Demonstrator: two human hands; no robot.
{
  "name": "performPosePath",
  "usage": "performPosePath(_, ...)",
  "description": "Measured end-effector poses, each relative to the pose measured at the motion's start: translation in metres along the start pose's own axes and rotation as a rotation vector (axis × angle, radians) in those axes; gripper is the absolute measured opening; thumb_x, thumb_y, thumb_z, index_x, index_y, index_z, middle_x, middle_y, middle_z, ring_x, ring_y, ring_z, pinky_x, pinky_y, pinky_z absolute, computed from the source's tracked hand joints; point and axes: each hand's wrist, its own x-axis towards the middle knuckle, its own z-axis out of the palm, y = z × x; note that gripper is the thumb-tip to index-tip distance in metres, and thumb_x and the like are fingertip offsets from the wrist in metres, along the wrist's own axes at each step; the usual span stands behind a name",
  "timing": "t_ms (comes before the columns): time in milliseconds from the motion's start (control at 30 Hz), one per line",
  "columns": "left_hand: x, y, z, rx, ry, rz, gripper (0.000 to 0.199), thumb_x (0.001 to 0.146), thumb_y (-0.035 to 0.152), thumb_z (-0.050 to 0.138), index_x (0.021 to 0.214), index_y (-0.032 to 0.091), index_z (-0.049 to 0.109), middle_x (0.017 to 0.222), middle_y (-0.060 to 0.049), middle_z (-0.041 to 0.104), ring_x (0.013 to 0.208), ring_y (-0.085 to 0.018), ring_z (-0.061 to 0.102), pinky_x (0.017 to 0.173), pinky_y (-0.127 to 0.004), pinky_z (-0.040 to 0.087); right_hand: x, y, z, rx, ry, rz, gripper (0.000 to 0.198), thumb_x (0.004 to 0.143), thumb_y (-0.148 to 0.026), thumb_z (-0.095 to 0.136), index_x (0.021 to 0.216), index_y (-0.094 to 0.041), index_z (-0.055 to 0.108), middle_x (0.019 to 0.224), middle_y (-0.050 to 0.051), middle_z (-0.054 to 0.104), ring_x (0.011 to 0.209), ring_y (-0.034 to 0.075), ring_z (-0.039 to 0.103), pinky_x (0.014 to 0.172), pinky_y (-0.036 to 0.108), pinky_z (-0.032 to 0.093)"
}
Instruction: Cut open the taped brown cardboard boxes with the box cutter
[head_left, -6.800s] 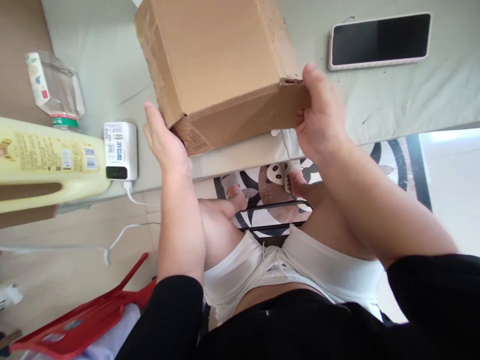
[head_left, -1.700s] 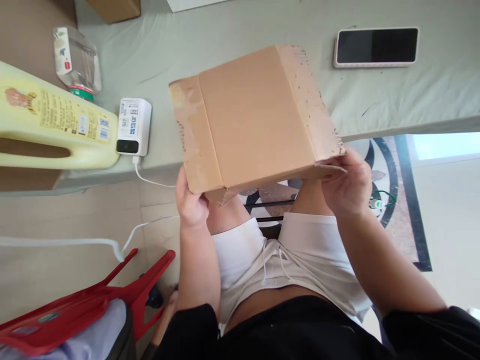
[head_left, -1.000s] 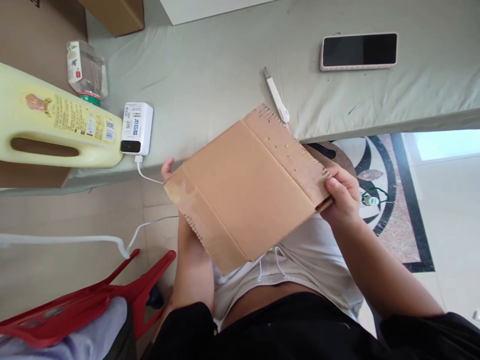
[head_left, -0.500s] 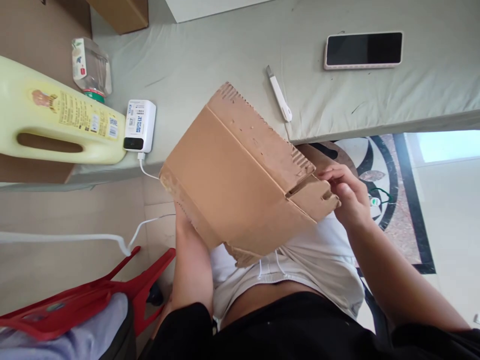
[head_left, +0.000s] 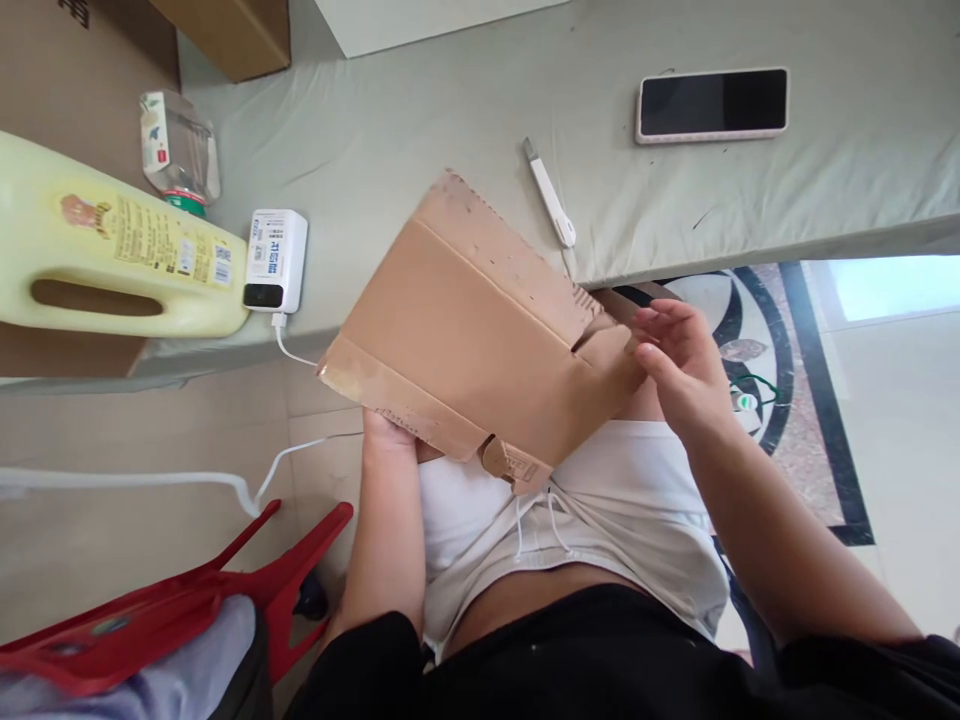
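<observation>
Two hands [head_left: 390, 430] [head_left: 684, 368] at one cardboard box [head_left: 465, 325], one knife [head_left: 550, 200] nearby

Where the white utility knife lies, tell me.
In the head view, the white utility knife lies on the pale cloth, just right of upper centre, between the cardboard and the phone.

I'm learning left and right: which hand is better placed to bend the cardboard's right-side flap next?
Probably the right hand: it is loosely open, right at the flap. The left hand is partly hidden under the cardboard, seemingly supporting its other end.
</observation>
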Motion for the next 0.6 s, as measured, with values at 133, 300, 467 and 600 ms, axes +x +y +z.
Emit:
performPosePath(133,-0.008,0.003,0.017,-0.035,-0.029,-0.002,0.054,0.077,0.067,0.064,0.104,0.021,0.072,0.105,-0.009,0.077,0.106,-0.03,0.07,0.083,-0.042,0.06,-0.01,0.004,-0.007,0.125,-0.16,0.192,0.06,0.066,-0.058,0.084,0.112,-0.026,0.062,0.104,0.007,0.071,0.101,0.026,0.07,0.084,0.04,0.062)
performPosePath(300,-0.01,0.001,0.039,-0.151,-0.179,0.198,0.048,0.08,0.063,0.064,0.102,0.021,0.07,0.106,-0.01,0.076,0.124,-0.03,0.063,0.099,-0.041,0.056,-0.02,0.0,-0.011,0.162,-0.038,0.21,0.05,0.069,-0.055,0.082,0.105,-0.025,0.064,0.092,0.004,0.072,0.075,0.019,0.069,0.059,0.03,0.058)
performPosePath(467,-0.001,-0.007,0.05,-0.053,-0.111,0.117,0.041,0.06,0.035,0.089,0.093,0.02,0.071,0.099,-0.008,0.077,0.114,-0.027,0.069,0.1,-0.038,0.056,-0.026,-0.003,-0.02,0.195,-0.1,0.21,0.04,0.073,-0.056,0.079,0.086,-0.021,0.063,0.063,0.0,0.064,0.047,0.012,0.056,0.041,0.023,0.045)
performPosePath(600,0.006,-0.008,0.068,-0.052,-0.217,0.076,0.039,0.066,0.041,0.087,0.097,0.022,0.072,0.1,-0.007,0.077,0.103,-0.025,0.073,0.095,-0.036,0.059,-0.034,-0.005,-0.028,0.145,-0.224,0.275,0.044,0.078,-0.052,0.076,0.06,-0.017,0.056,0.037,-0.002,0.046,0.029,0.01,0.04,0.03,0.02,0.028)
